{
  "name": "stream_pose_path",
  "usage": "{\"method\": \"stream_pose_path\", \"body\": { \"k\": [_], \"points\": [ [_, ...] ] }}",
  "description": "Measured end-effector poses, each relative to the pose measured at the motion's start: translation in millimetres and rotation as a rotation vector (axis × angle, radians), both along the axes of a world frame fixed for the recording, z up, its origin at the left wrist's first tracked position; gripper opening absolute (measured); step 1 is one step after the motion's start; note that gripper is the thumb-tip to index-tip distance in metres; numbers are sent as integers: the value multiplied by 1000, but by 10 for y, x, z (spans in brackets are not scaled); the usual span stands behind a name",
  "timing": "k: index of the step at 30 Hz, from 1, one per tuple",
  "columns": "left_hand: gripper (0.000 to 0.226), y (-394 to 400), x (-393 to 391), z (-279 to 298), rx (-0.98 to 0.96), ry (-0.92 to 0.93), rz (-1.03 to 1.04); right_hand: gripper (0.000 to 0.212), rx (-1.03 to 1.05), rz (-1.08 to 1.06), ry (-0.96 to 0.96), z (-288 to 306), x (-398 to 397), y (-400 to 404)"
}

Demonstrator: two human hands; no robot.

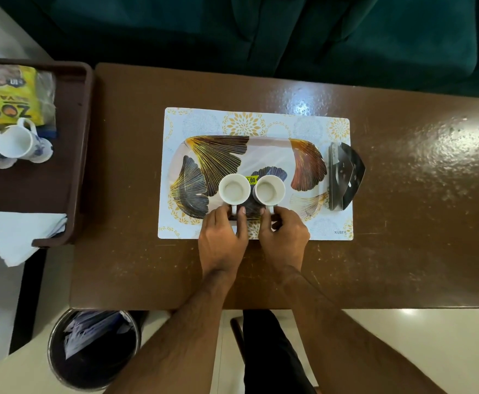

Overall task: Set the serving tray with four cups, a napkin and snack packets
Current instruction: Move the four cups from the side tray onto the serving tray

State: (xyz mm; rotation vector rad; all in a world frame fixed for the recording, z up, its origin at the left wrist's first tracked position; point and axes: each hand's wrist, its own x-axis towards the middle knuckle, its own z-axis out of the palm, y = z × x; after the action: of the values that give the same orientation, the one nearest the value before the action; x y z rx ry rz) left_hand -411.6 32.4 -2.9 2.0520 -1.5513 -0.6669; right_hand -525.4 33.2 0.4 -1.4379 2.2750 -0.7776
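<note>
Down at the bottom a bin (95,348) is sitting on the floor with some crumpled paper in it, just off the near edge of the table (403,223); both forearms are reaching up over that edge.

The left hand (222,240) is pinching the handle of the left cup (234,189), fingers (242,216) closed round it; the right hand (285,237) is doing the same with the right cup (269,191), fingers closed on its handle. Both cups are standing upright and empty, side by side, almost touching, on the near part of the tray (261,155); a yellow price sticker (251,180) is peeking out between them.

The tray, the one with the gold and dark leaf pattern, is lying on a white floral mat (261,118) in the middle of the table; a dark holder thing (345,177) is sitting at the tray's right end, can't tell what it is.

Off to the left a brown tray (76,137) is holding the rest; a white napkin (19,234) is hanging over its near edge, two more cups (14,143) are lying tipped on their sides further back, and a yellow snack packet (8,95) is lying just behind them.

A green sofa (261,29) is running along the far side.
</note>
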Motion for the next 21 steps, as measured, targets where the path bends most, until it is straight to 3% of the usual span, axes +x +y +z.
{"method": "stream_pose_path", "body": {
  "k": [4,9,17,21],
  "points": [
    [27,22,60,11,-63,-55,3,35,22,-19,44,47,-23,14],
    [47,-28,172,84,-34,-121,30,53,27,-17,162,157,-93,-24],
    [75,-415,918,317,-25,-274,20,71,-32,274,305,424,300,-442],
    [75,-410,1097,343,-9,-333,-37,76,20,390,360,436,362,-504]
  ]
}}
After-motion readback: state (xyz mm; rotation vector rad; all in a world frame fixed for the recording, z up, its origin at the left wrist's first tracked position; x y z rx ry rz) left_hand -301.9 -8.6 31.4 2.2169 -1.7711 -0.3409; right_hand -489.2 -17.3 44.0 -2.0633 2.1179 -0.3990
